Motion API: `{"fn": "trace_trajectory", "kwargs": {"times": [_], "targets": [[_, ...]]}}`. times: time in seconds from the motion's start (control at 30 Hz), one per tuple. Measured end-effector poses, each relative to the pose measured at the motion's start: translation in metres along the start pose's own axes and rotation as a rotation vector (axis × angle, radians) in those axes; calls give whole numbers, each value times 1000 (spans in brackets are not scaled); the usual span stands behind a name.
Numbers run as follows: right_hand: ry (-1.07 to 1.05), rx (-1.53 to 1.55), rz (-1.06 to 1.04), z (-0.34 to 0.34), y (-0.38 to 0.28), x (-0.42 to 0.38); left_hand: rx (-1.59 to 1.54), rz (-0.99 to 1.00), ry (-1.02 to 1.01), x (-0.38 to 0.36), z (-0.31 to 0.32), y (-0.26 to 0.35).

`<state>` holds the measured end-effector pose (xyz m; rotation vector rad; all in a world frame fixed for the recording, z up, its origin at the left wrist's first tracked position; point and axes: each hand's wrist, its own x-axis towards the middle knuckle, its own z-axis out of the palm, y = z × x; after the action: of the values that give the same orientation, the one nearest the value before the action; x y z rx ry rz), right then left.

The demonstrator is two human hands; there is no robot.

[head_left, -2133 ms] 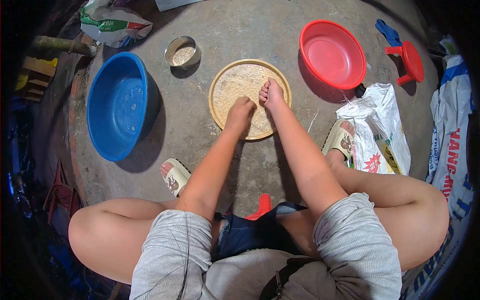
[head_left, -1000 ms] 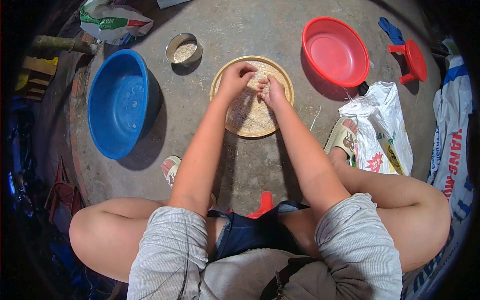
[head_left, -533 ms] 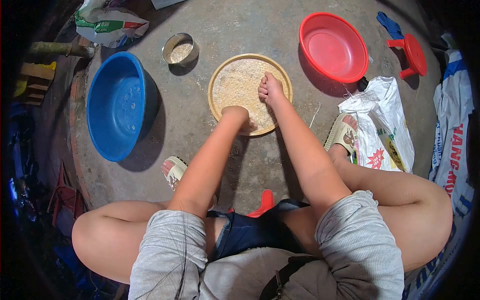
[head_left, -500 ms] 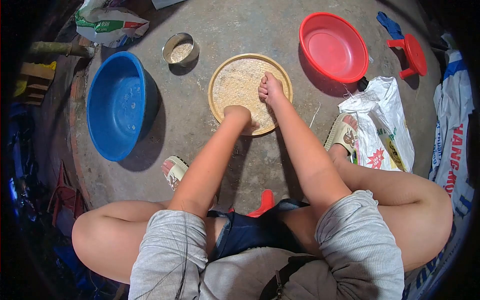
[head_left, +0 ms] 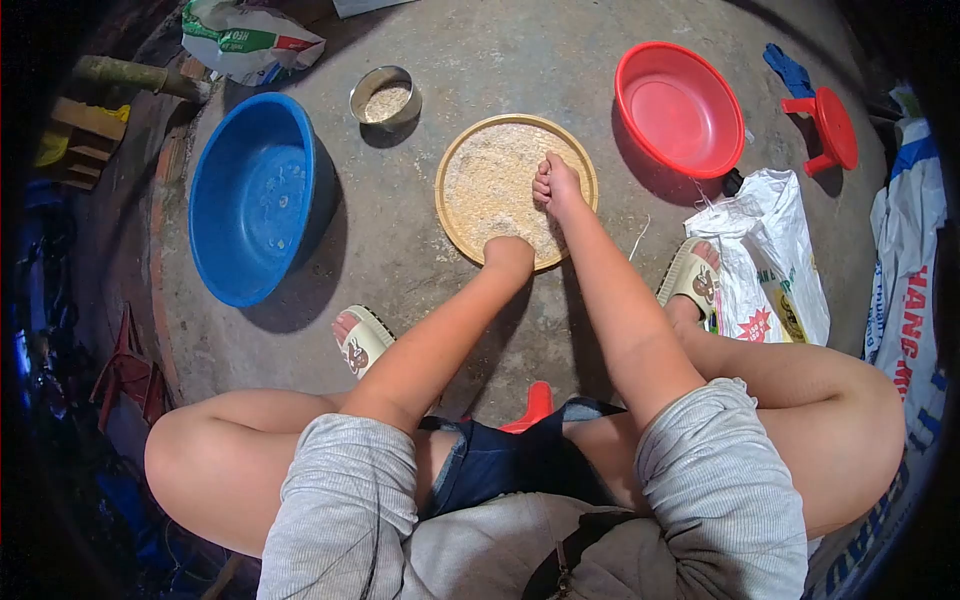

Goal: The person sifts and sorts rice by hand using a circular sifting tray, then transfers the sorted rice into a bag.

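A round woven tray point(head_left: 439, 195) lies on the concrete floor in front of me, covered with pale grain point(head_left: 488, 180). My left hand point(head_left: 508, 253) is bent down at the tray's near rim; its fingers are hidden under the wrist, so its grip cannot be read. My right hand point(head_left: 555, 186) rests on the grain at the right of the tray, fingers bunched together. Both forearms reach out over my knees.
A big blue basin point(head_left: 262, 195) stands at the left, a small metal can of grain point(head_left: 385, 97) behind it, a red basin point(head_left: 678, 108) at the right. A printed white bag point(head_left: 765, 262), sacks and a small red stool point(head_left: 835, 125) lie at the right. My sandalled feet point(head_left: 362, 340) flank the tray.
My left hand swept from the tray's far side back to its near rim. My right hand stayed in place on the grain. The camera view shifted slightly.
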<state>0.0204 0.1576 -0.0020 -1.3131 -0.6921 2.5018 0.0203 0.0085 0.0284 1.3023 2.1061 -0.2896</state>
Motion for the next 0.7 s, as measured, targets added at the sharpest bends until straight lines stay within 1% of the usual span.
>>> {"fn": "trace_trajectory", "kwargs": {"times": [0.03, 0.1, 0.13, 0.2, 0.23, 0.3, 0.33, 0.37, 0.4, 0.43, 0.5, 0.53, 0.57, 0.63, 0.67, 0.7], "targets": [[-10, -17, -9, 0, 1, -1, 2, -3, 1, -1, -1, -4], [-23, -33, -20, -2, 1, -1, -194, -33, 94, 0, -7, -14], [-55, -31, -5, -3, 1, -1, -193, -33, 96, 2, -11, -18], [-85, -29, 9, -7, -2, 1, -430, -201, 226, 9, -23, -28], [-89, -74, 30, -9, -3, 1, -431, -200, 225, 11, -30, -34], [-96, -118, 54, -10, -5, -2, -523, -82, 421, 13, -47, -45], [-129, -155, 91, -9, -8, -4, -521, -84, 422, 11, -60, -45], [-163, -190, 126, -7, -9, -7, -504, -28, 418, 8, -74, -45], [-165, -186, 125, -6, -9, -8, -486, 29, 414, 6, -83, -44], [-153, -185, 116, -6, -10, -9, -482, 31, 413, 4, -91, -41], [-138, -181, 106, -8, -10, -9, -511, 149, 313, 2, -98, -33], [-122, -230, 110, -9, -11, -7, -500, 191, 309, 2, -97, -32], [-105, -279, 115, -12, -11, -5, -502, 192, 307, 1, -97, -31], [-138, -249, 111, -12, -10, -7, -186, 123, 298, -9, -108, -28], [-172, -218, 106, -12, -10, -7, -186, 122, 296, -6, -100, -31], [-172, -216, 106, -14, -8, -5, -206, 165, 467, 1, -83, -38]]}}
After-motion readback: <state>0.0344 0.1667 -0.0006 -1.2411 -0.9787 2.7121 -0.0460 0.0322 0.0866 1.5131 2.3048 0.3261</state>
